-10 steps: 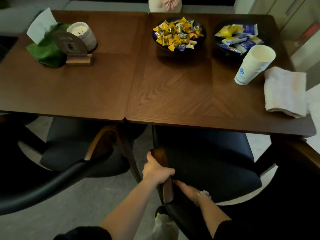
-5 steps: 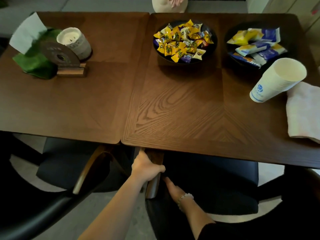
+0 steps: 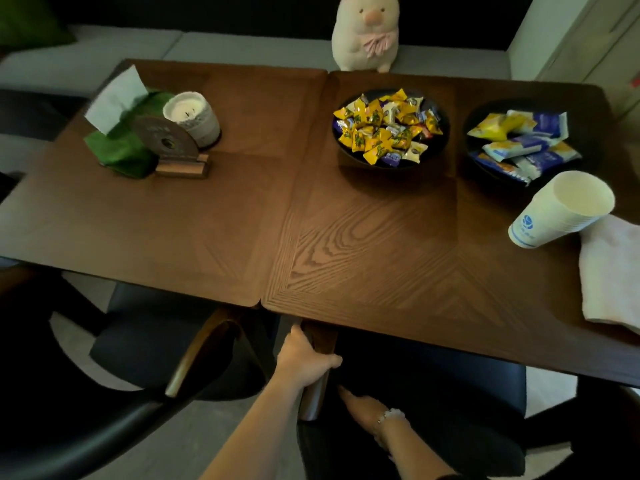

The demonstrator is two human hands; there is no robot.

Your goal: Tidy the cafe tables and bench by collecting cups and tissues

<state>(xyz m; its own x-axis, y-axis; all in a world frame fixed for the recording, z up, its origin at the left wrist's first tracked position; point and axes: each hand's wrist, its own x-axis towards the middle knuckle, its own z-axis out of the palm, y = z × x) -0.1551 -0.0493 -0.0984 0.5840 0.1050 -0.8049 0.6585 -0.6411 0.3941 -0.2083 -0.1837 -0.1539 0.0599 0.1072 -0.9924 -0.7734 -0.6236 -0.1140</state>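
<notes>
Head view, contents as found:

- Left hand [image 3: 306, 358]: fingers curled around the wooden armrest [image 3: 320, 337] of the near chair [image 3: 450, 375]. The armrest's front end sits just under the edge of the right table [image 3: 381, 258].
- Right hand [image 3: 362, 407]: lies low on the chair's dark upholstery, just beside the armrest, with a bead bracelet at the wrist. The fingers appear stretched out and hold nothing, though the dim light hides their tips.
- Stack of paper cups [image 3: 561, 209]: white with a blue logo, nested, standing on the right table near its right edge and touching a folded cloth [image 3: 613, 271]. Neither hand is near it.
- Tissue [image 3: 116, 97]: a white sheet standing up out of a green holder [image 3: 121, 150] on the far part of the left table [image 3: 173, 230], beside a candle [image 3: 192, 117] and a round sign on a wooden stand [image 3: 166, 142].
- Also on the right table: a bowl of wrapped candy [image 3: 389, 128] and a bowl of snack packets [image 3: 519, 143].
- Grey bench [image 3: 242, 50] behind the tables, with a plush pig [image 3: 365, 32] standing on it.
- Second chair [image 3: 145, 341] tucked in at the left table.

Hazards, as a judgement: both hands are busy with the chair, not the cups or tissue. If the chair goes in hard, the armrest may strike the table's underside. The jolt could tip the tall, light cup stack, which stands close enough to the edge to roll off. The left fingers also risk a pinch between armrest and table edge.
</notes>
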